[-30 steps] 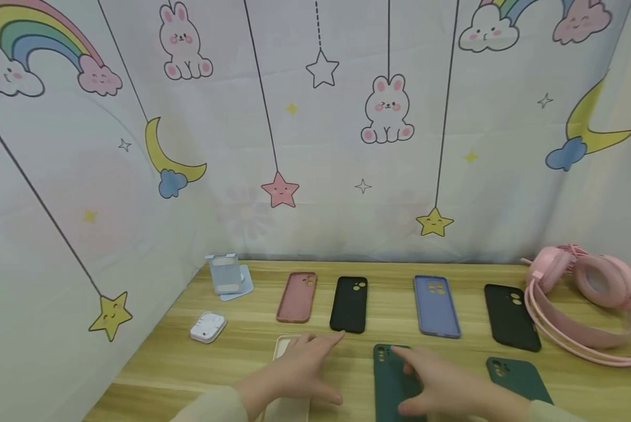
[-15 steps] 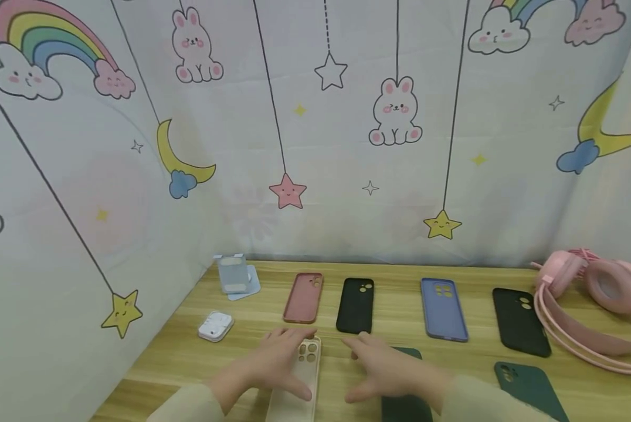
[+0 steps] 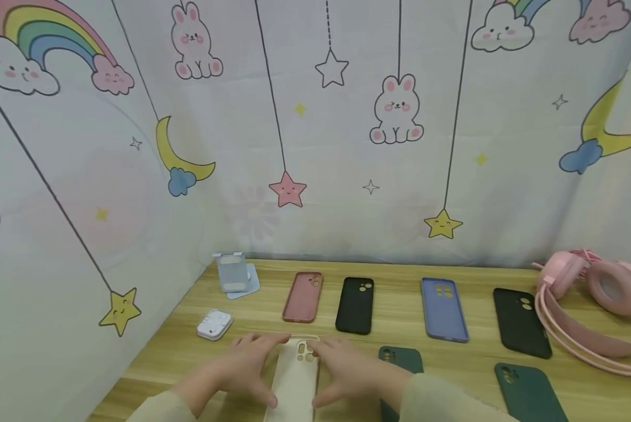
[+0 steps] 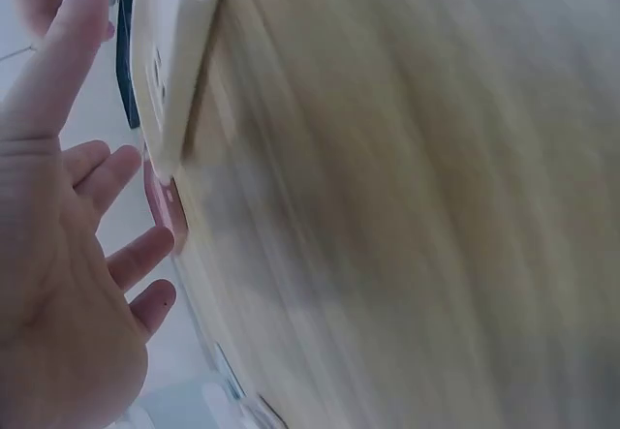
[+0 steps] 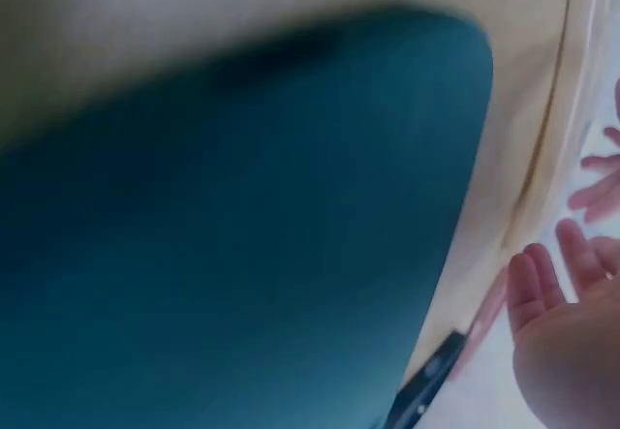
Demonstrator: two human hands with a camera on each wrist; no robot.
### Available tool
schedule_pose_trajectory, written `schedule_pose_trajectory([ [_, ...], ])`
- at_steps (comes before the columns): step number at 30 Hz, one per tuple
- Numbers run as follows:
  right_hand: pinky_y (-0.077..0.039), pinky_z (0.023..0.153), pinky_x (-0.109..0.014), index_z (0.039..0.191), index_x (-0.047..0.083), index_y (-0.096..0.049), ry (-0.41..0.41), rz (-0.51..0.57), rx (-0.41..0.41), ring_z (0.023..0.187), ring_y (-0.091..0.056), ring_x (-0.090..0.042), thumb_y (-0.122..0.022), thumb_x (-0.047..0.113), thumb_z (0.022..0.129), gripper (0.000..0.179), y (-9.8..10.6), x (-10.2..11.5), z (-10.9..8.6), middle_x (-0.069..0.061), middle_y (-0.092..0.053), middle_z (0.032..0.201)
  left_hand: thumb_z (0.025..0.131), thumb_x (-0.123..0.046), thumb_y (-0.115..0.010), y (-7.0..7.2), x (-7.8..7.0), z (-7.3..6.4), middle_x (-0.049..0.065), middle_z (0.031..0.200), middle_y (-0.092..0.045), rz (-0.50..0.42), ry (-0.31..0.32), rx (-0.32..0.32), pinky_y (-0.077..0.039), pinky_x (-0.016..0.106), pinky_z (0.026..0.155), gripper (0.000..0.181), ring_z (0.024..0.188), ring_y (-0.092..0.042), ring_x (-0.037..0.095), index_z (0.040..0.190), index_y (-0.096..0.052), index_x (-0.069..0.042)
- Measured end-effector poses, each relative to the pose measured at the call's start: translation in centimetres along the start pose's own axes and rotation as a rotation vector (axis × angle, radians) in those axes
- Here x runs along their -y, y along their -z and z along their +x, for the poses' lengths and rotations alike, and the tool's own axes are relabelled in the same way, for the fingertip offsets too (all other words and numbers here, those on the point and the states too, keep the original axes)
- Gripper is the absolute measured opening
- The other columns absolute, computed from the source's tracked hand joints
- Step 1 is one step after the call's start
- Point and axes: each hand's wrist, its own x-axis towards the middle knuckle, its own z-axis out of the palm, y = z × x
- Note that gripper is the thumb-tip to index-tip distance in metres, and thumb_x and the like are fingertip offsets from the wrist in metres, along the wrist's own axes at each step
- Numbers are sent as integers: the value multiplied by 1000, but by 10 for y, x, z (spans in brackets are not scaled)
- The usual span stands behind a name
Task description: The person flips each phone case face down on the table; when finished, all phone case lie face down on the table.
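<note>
A cream phone case [image 3: 294, 384] with camera cutouts lies on the table at the front middle, its lower end cut off by the frame. My left hand [image 3: 241, 369] hovers at its left side, fingers spread and relaxed. On its other side is my right hand [image 3: 349, 369], fingertips overlapping the case's top right corner in the head view. Neither hand grips anything. The left wrist view shows the case's edge [image 4: 174, 51] beyond the thumb of the open left hand [image 4: 68, 264]. Beneath my right forearm lies a dark green phone case [image 3: 402, 357], partly hidden, large in the right wrist view.
Behind stand a pink case [image 3: 302, 297], a black case [image 3: 355, 305], a lilac case [image 3: 444, 309] and another black case [image 3: 521, 321]. Pink headphones [image 3: 592, 316] and a second green case [image 3: 529, 390] lie right. Boxed earphones [image 3: 214, 324] and a phone stand [image 3: 233, 274] sit left.
My right hand has moved left, from over the dark green case to the cream case's right side. The left hand has shifted left off the cream case, uncovering it. The view turned slightly left.
</note>
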Motion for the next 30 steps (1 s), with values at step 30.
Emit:
schedule_pose_trajectory([
  [30, -42, 95, -33, 141, -2, -35, -178, 42, -11, 114, -47, -22, -83, 47, 65, 103, -19, 11, 3, -15, -41, 130, 53, -63, -77, -4, 13, -14, 6, 139, -46, -1, 6, 28, -22, 68, 94, 111, 121, -36, 39, 144, -36, -13],
])
